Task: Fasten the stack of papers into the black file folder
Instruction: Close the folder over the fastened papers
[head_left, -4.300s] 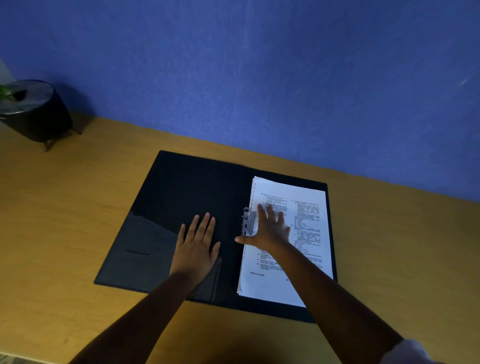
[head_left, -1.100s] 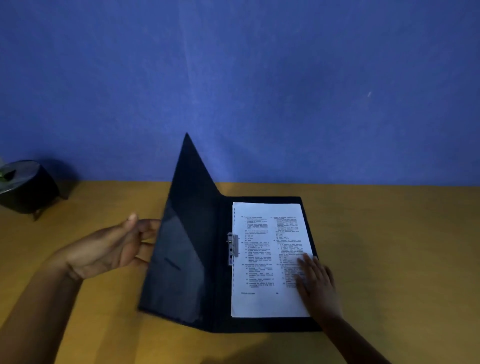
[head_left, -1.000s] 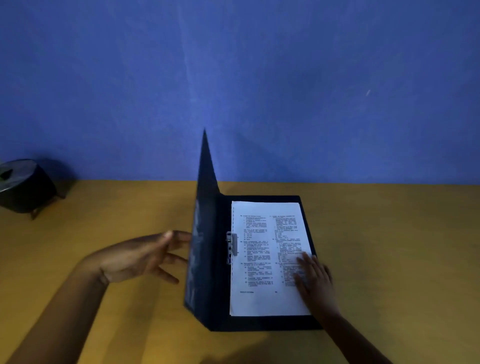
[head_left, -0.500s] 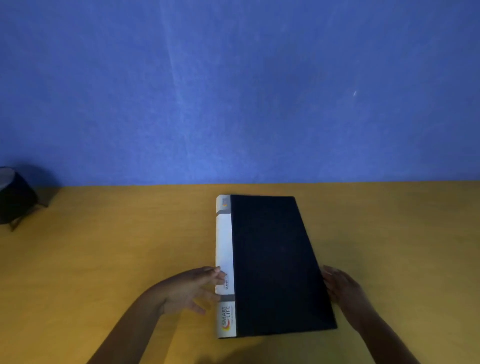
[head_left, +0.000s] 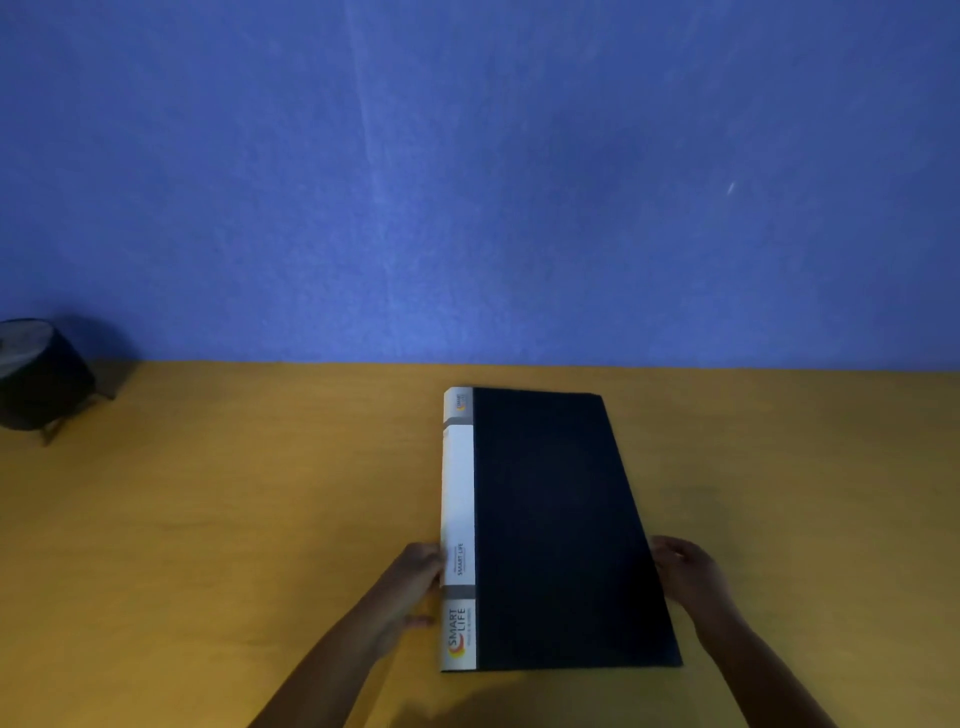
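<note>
The black file folder (head_left: 561, 525) lies shut and flat on the wooden table (head_left: 234, 519), its white labelled spine (head_left: 458, 499) on the left. The stack of papers is hidden inside it. My left hand (head_left: 410, 587) is at the spine's near part, fingertips curled against the edge. On the opposite side, my right hand (head_left: 685, 571) has its fingers on the folder's right edge. The folder sits between the two hands.
A dark round pot (head_left: 41, 374) on small legs stands at the far left of the table, against the blue wall (head_left: 467, 182). The table's far edge meets that wall just behind the folder.
The left hand swung the front cover over the papers and shut the folder. The right hand slid off the page to the folder's right edge. Both hands now sit at its sides.
</note>
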